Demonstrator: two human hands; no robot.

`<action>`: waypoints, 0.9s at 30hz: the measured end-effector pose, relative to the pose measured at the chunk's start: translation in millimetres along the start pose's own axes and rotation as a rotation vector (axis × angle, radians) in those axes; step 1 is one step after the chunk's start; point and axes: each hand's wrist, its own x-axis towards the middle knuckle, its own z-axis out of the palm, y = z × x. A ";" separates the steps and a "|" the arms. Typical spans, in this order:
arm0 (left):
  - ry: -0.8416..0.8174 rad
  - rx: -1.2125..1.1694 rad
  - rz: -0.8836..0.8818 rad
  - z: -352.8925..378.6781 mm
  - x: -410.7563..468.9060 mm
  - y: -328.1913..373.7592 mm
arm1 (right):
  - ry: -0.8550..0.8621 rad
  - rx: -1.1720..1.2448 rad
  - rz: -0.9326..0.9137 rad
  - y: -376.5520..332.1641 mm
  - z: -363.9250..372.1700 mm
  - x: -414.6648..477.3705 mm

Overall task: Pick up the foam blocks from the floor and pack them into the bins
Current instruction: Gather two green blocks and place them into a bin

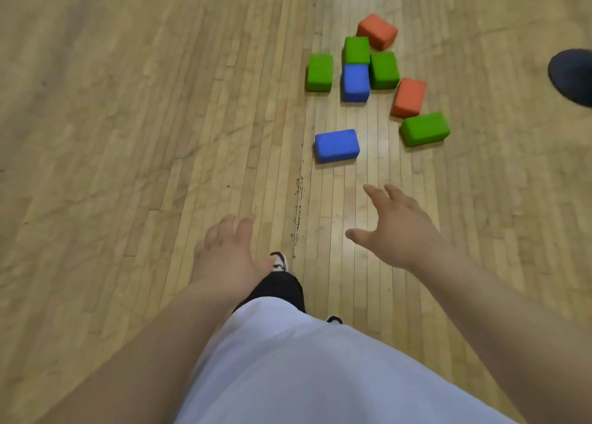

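Foam in three plain, solid colours lay on the floor [128,103] of pale, honey-toned wood, laid in narrow strips with a faint grain: four green blocks [319,72] [357,50] [384,70] [424,129], two blue blocks [355,82] [336,145] and two orange-red blocks [377,31] [409,97]. A broken line of dark scuff marks [298,205] ran along one strip. The person wore a white shirt [288,359], black trousers [278,290] and a white shoe [280,262] with black trim. A dark navy shape [573,76] showed at the right edge; what it was could not be told.
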 end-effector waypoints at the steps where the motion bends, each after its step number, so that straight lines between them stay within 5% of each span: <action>1: 0.004 -0.011 -0.008 -8.1 22.7 4.3 | -0.003 0.014 -0.003 -0.8 -8.7 22.1; 18: -0.065 0.196 0.269 -228.6 468.0 148.9 | -0.007 0.166 0.140 9.9 -203.0 396.7; 27: -0.134 0.104 0.064 -246.8 632.1 262.6 | -0.107 0.039 0.012 84.4 -308.6 621.6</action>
